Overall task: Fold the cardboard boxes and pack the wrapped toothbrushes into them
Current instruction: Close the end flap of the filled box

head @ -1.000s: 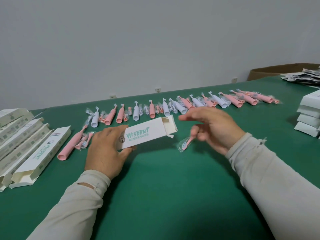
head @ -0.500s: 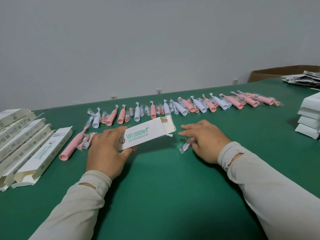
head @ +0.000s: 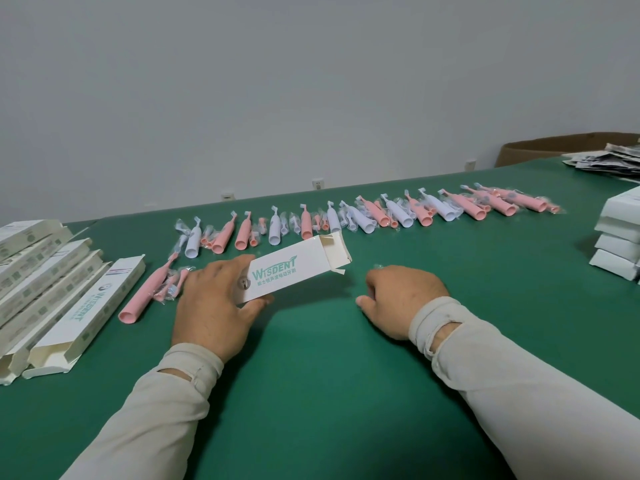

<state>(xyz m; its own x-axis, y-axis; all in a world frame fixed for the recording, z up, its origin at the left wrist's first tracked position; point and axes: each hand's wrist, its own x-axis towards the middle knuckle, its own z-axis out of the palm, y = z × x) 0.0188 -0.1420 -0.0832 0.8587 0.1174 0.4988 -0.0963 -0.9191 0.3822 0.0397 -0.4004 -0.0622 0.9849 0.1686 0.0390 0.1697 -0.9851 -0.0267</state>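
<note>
So the left hand (head: pixel 211 306) is gripping one white WISDENT box (head: pixel 294 268), fingers over the top and thumb underneath, holding it tilted just above the green table (head: pixel 329 393) with the open flap end pointing right. The right hand (head: pixel 401 299) is knuckles-up on the table with the fingers curled under; can't tell if anything's in there, though a bit of clear wrapper (head: pixel 377 266) peeks out at its far edge. Along the back there's a row of toothbrushes (head: pixel 381 213), pink and white handles mixed with small wrapped brush heads. I count roughly eight pink and seven white handles, but they overlap on the right so don't quote me. One more pink handle (head: pixel 147 292) lies by itself left of the hand, with a few wrapped heads (head: pixel 171 285) touching it. On the far left about six folded boxes (head: pixel 79 306) lie side by side, open ends toward the camera. At the right edge is a stack of white boxes (head: pixel 620 237), four or five high.
</note>
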